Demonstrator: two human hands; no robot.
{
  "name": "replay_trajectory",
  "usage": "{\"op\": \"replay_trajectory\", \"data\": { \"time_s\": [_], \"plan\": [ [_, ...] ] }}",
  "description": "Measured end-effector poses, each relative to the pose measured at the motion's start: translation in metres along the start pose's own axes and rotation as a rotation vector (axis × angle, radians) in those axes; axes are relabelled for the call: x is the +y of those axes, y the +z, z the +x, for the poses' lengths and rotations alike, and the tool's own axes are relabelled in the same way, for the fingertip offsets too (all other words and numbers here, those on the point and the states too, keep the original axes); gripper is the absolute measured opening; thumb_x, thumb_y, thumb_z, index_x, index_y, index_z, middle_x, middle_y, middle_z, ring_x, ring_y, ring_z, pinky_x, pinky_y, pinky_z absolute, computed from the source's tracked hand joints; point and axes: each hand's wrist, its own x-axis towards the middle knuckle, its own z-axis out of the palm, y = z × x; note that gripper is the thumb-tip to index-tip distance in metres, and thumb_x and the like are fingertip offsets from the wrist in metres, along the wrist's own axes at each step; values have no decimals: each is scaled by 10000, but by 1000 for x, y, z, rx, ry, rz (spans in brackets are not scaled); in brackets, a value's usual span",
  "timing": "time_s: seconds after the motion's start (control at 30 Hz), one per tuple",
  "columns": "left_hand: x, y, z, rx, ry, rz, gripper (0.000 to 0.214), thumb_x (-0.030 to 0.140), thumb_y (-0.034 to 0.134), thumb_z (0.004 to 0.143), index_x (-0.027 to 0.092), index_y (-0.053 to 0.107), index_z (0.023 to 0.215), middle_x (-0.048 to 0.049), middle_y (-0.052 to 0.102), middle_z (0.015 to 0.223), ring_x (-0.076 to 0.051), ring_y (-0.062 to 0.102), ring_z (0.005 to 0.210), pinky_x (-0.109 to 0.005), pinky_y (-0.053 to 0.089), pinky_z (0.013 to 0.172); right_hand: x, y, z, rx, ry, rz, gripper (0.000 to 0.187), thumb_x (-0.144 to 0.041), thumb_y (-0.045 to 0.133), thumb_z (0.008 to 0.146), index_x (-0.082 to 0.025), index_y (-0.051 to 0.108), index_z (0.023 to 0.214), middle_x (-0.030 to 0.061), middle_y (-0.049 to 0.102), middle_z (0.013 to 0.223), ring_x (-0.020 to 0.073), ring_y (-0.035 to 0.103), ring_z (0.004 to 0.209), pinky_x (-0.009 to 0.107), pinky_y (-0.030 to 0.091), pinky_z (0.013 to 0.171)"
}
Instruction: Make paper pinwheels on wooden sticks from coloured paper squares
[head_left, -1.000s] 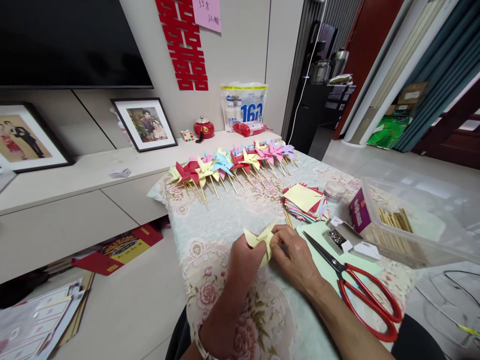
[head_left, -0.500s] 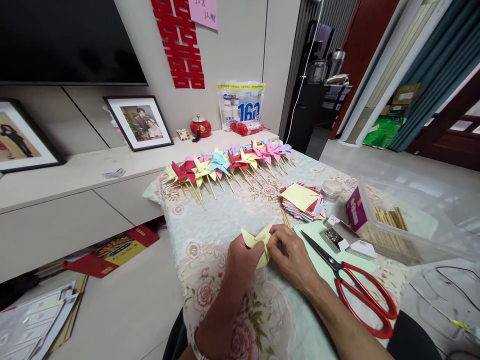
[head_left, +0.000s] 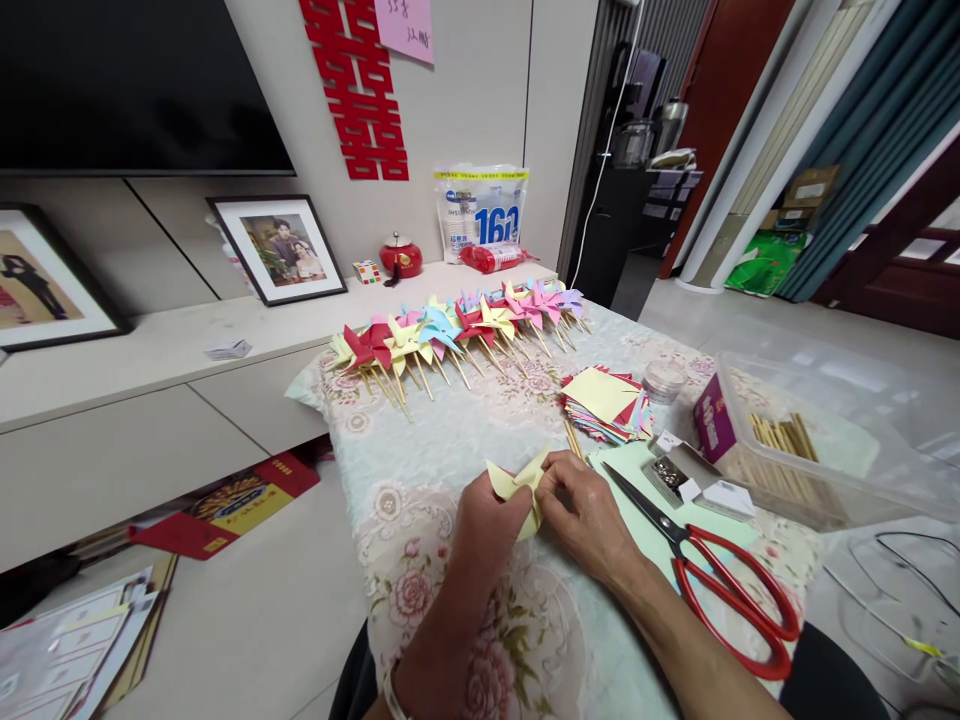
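Note:
A folded yellow paper pinwheel [head_left: 513,478] is held just above the floral tablecloth [head_left: 450,440]. My left hand [head_left: 486,532] pinches its lower left part, fingers closed on the paper. From the right, my right hand [head_left: 586,510] grips the paper's middle with thumb and fingers pressed together. A thin wooden stick [head_left: 575,438] lies just beyond my right hand. A row of finished pinwheels [head_left: 450,330] on sticks lies along the table's far edge.
A stack of coloured paper squares [head_left: 606,402] sits right of centre. Red-handled scissors [head_left: 720,580] lie near my right forearm. A small box of pins [head_left: 675,476], a round clear tub [head_left: 664,381] and a clear bin with sticks [head_left: 802,450] stand at right. A low cabinet [head_left: 150,400] runs along the left.
Both hands stay closed on the yellow paper with only small finger shifts. The view has moved slightly.

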Motion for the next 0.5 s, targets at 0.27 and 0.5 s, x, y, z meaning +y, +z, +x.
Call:
{"op": "replay_trajectory", "data": {
  "time_s": [0.27, 0.5],
  "plan": [
    [1, -1, -3, 2, -5, 13, 136, 273, 665, 638, 162, 663, 717, 15, 623, 602, -148, 532, 558, -237, 423, 528, 2, 1, 0, 17, 4, -8, 157, -133, 537, 806, -218, 511, 677, 50, 648, 892, 186, 614, 802, 299, 453, 709],
    [11, -2, -5, -7, -47, -92, 121, 260, 650, 624, 153, 647, 681, 22, 608, 585, -136, 517, 543, -234, 410, 518, 2, -1, 0, 43, 151, 207, 86, -258, 599, 834, -211, 614, 763, 50, 686, 905, 195, 628, 814, 311, 473, 719]
  ]
}}
